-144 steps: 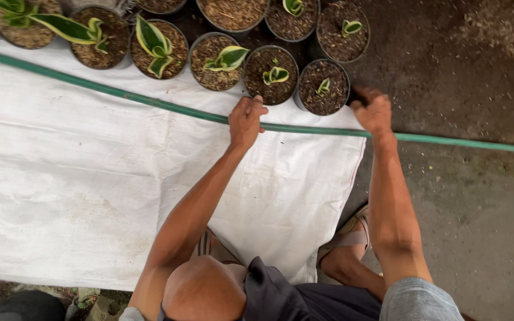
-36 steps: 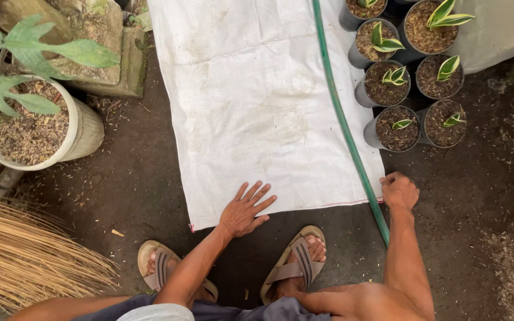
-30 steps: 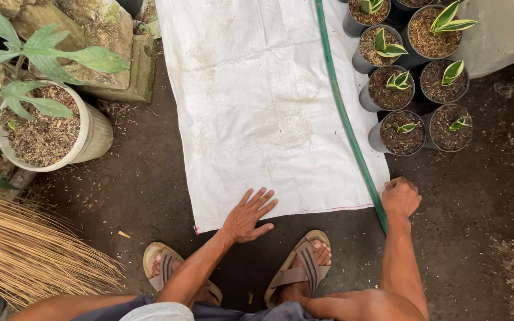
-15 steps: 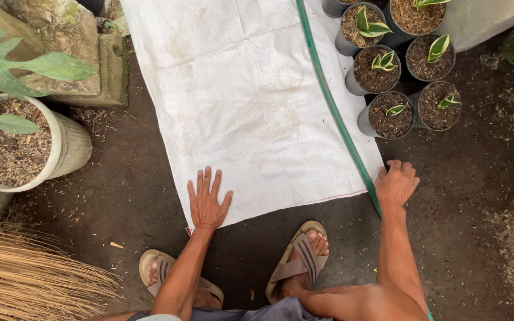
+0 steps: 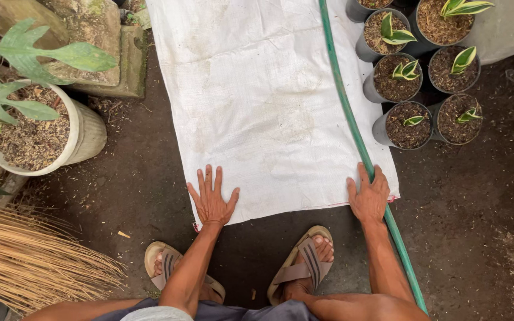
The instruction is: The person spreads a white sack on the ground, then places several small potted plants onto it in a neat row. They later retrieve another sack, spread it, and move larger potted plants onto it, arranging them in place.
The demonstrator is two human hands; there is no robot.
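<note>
A white woven sheet (image 5: 257,101) lies spread on the dark ground, running away from me. My left hand (image 5: 211,196) rests flat on its near left corner, fingers spread. My right hand (image 5: 369,195) lies flat on the near right corner, fingers apart, touching the green hose (image 5: 352,131) that runs along the sheet's right side. Neither hand holds anything. My feet in brown sandals (image 5: 301,267) stand just below the sheet's near edge.
Several small black pots with striped seedlings (image 5: 408,122) stand to the right of the hose. A large pale pot with a leafy plant (image 5: 37,134) is at the left. A bundle of dry straw (image 5: 25,255) lies at the lower left. Stone blocks (image 5: 84,35) sit at the upper left.
My left hand has slid to the left along the sheet's near edge and flattened out. My right hand has opened from a fist and now lies flat on the right corner.
</note>
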